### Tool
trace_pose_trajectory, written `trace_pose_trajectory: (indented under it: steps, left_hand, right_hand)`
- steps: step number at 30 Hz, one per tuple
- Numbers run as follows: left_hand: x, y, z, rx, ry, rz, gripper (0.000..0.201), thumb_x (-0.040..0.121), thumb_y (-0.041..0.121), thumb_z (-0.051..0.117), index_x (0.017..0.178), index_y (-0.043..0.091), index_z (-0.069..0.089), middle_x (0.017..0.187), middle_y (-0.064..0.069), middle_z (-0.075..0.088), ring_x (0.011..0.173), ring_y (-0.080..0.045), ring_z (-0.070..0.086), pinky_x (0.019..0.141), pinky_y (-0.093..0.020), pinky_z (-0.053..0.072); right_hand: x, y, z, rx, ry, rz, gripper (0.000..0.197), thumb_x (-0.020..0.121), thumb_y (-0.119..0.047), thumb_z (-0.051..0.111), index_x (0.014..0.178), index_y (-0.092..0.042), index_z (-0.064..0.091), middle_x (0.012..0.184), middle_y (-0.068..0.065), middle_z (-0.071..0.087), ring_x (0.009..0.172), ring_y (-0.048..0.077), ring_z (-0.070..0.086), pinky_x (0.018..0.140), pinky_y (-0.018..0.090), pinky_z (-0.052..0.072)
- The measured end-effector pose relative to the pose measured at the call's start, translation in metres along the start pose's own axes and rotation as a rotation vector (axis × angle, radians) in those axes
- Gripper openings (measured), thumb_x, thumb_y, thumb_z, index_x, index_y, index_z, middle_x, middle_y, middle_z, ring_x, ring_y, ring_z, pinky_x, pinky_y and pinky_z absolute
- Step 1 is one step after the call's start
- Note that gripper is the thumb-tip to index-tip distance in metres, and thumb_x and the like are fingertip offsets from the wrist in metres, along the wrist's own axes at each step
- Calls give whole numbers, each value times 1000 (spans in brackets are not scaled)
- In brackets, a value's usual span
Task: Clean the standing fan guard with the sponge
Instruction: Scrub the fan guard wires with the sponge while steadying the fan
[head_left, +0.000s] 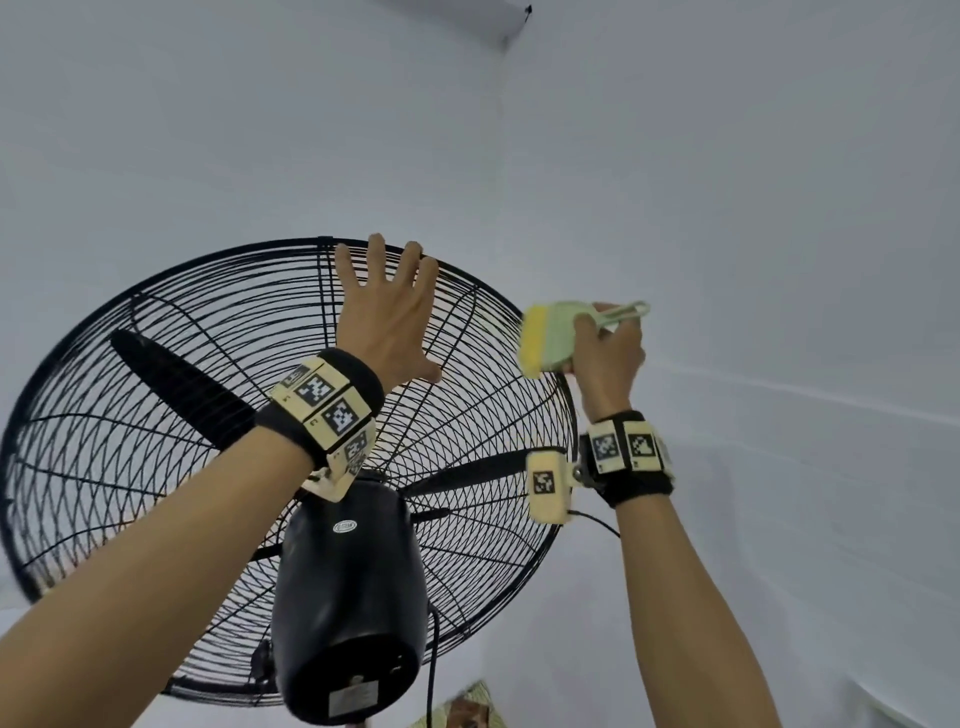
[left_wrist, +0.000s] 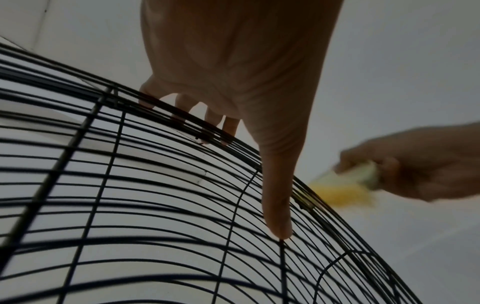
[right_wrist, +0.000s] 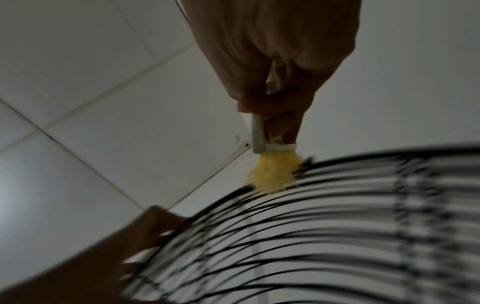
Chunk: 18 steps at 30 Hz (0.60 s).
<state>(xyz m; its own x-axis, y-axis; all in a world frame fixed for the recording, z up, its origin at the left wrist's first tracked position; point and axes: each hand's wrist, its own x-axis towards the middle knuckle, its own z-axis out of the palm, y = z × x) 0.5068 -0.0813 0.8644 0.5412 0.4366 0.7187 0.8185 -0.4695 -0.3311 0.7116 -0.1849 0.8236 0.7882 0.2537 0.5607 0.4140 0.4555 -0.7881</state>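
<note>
Our left hand (head_left: 387, 317) lies flat, fingers spread, bracing the guard (head_left: 156, 467) top. Right hand (head_left: 608, 358) grips the sponge (head_left: 545, 338) handle, pad touching the rim's upper right (left of the hand), so we wipe leftward along the rim.

We see two bare forearms, without sleeves. Each wrist wears a black fabric band (head_left: 318, 421) carrying cream-coloured square plates printed with black-and-white fiducial markers. On the left wrist (head_left: 332, 410) three such plates follow the curve of the band, with a cream bracket below them. On the right wrist (head_left: 631, 457) two plates face us, and a separate cream module (head_left: 548, 486), bearing its own marker, projects sideways; a thin black cable (head_left: 597, 519) leaves its lower edge.
</note>
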Motion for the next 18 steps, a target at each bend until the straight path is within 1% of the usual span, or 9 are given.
trace_pose_trajectory:
  steps: [3,5,7,10,12,13,15,16,18]
  left_hand:
    - [0,-1,0,12,-6,-5,132,62,80,80,150,8,15,168,-13,16,154,-51,11,118,-77,16]
    - [-1,-1,0,11,-1,-9,132,61,81,80,151,8,15,168,-13,17,154,-50,11,118,-77,15]
    - [0,2,1,7,9,-5,131,61,81,80,150,10,15,168,-12,17,154,-49,12,119,-76,15]
    - [2,6,1,21,9,3,131,62,81,79,153,12,16,168,-11,17,155,-48,11,119,-75,15]
    - [2,6,1,29,4,-2,132,63,82,78,155,13,14,169,-12,15,155,-48,11,119,-75,15]
    - [3,6,1,32,3,-4,132,63,82,78,156,13,14,169,-12,15,155,-48,10,119,-75,15]
    - [2,4,1,38,6,-11,132,63,82,78,155,13,13,169,-11,15,155,-48,10,120,-75,15]
    - [1,2,1,45,5,-14,132,63,82,77,155,13,13,169,-11,15,155,-49,11,120,-75,15]
    - [-1,0,0,52,7,-20,132,63,83,77,155,13,13,169,-12,16,155,-49,12,119,-74,15]
  right_hand:
    - [5,27,-28,-141,75,107,30,99,-13,59,128,-6,58,111,8,64,90,21,68,81,44,63]
    - [7,24,-30,-95,51,80,31,98,-13,60,129,-7,58,120,13,66,90,20,68,71,39,64]
    - [7,3,-18,27,-11,8,29,99,-12,59,127,-12,57,118,5,64,93,15,68,58,28,61]
    - [0,-29,12,102,-115,-73,22,100,-13,61,119,-20,55,107,-8,61,81,3,67,57,27,60]
    - [-2,-27,21,53,-101,-84,22,99,-12,60,120,-16,57,103,-8,62,73,3,69,54,24,57]
    - [-2,-20,19,36,-62,-55,24,99,-11,59,123,-14,57,103,-7,62,77,5,70,55,23,57]
    - [1,0,4,-35,17,14,28,100,-12,59,128,-8,56,106,-1,64,95,18,72,70,29,62]
    - [3,9,-6,-132,38,34,30,100,-13,59,129,-6,56,109,4,66,104,26,70,80,32,59]
    - [5,18,-21,-251,47,48,29,100,-15,58,127,-4,56,115,13,68,109,31,64,80,23,47]
